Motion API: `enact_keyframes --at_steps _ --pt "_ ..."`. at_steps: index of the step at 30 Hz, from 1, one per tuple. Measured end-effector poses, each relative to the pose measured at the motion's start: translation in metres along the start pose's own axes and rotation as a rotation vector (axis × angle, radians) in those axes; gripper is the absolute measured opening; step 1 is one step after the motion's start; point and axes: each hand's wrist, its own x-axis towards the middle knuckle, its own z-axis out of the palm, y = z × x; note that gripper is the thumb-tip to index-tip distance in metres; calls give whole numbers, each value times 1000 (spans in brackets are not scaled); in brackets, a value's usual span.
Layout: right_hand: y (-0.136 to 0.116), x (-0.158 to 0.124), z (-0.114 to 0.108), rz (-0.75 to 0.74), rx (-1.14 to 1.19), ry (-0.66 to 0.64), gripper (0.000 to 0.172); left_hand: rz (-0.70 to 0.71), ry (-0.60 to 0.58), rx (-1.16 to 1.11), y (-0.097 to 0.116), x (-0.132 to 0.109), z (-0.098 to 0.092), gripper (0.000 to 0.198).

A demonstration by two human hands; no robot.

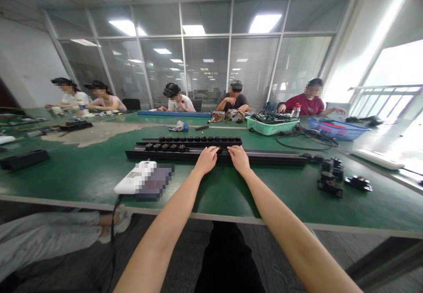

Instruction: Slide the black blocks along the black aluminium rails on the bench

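Observation:
Both of my hands lie on a long black metal rail that runs across the green table in front of me. My left hand and my right hand sit close together near its middle, fingers curled over it. Behind it lies a second black rail carrying two rows of small black knobbed parts. Several similar black parts lie loose to the right of the rail's end. Near my left hand is a white device with a blurred dark panel.
The green-topped workbench has a pale front edge. Beyond the rails are a green basket of cables and a blue basket. Several co-workers sit across the bench among tools and wires. A person's legs show at lower left.

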Motion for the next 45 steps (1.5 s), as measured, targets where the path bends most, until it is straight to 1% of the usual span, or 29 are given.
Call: enact_keyframes --at_steps 12,18,32,45 --pt "-8 -2 -7 23 10 5 37 -19 -21 -9 2 1 -2 46" --pt "-7 -1 -9 37 10 -13 36 -18 -20 -7 2 1 -1 46" --pt "-4 -1 -11 69 29 39 34 -5 -16 -18 0 2 0 46" --pt "-5 0 -13 88 21 30 34 -5 -5 -17 2 1 0 45"
